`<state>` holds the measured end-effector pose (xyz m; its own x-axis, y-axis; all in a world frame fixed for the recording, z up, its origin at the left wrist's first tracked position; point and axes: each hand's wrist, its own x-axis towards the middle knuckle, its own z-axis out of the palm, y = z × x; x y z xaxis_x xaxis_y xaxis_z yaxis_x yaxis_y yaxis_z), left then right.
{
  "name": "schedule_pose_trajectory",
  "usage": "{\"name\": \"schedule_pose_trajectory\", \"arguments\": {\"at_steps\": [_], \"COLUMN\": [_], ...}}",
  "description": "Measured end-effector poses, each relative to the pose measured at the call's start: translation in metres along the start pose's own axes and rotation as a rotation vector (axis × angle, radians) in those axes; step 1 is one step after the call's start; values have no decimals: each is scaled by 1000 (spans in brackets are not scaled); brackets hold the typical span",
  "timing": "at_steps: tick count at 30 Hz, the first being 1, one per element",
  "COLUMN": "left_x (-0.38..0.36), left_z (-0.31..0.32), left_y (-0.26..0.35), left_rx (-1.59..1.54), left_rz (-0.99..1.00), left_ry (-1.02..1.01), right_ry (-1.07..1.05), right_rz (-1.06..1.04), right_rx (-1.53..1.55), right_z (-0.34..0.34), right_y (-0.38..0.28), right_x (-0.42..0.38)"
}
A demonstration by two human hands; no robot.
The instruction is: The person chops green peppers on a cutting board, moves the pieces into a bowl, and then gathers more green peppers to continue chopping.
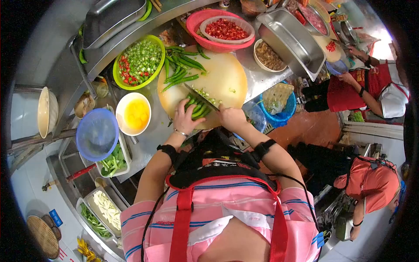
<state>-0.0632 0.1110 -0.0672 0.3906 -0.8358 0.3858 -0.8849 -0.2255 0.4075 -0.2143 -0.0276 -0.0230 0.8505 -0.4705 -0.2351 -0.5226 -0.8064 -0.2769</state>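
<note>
On the round cutting board (229,74), my right hand (231,117) is closed around the handle of a knife (200,97), whose blade points up and left. My left hand (185,118) presses on a bunch of green peppers (200,109) just left of the blade, its fingers bent over them. Small chopped pieces (201,92) lie along the blade's far side. More whole green peppers (183,65) are heaped at the board's upper left.
Around the board stand a yellow-green basket (161,43) of chopped peppers, a bowl of eggs (136,114), a red basin (192,22), a bowl of brown pieces (269,56) and a steel pan (292,39). Two other people (371,87) are at the right.
</note>
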Motion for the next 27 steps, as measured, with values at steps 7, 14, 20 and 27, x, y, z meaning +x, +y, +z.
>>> {"name": "schedule_pose_trajectory", "arguments": {"at_steps": [7,14,20,27], "left_x": [-23,-18,1,-10], "left_z": [17,22,19,35], "left_y": [-22,-23,-11,-25], "left_rx": [-36,31,1,-85], "left_rz": [93,163,100,93], "left_ry": [-36,16,0,26], "right_ry": [-35,66,195,134], "right_rz": [-84,-3,-51,-94], "right_rx": [-12,-52,38,-66], "right_z": [12,21,11,26], "right_y": [-5,9,25,28], "right_x": [-5,-1,-12,-12]}}
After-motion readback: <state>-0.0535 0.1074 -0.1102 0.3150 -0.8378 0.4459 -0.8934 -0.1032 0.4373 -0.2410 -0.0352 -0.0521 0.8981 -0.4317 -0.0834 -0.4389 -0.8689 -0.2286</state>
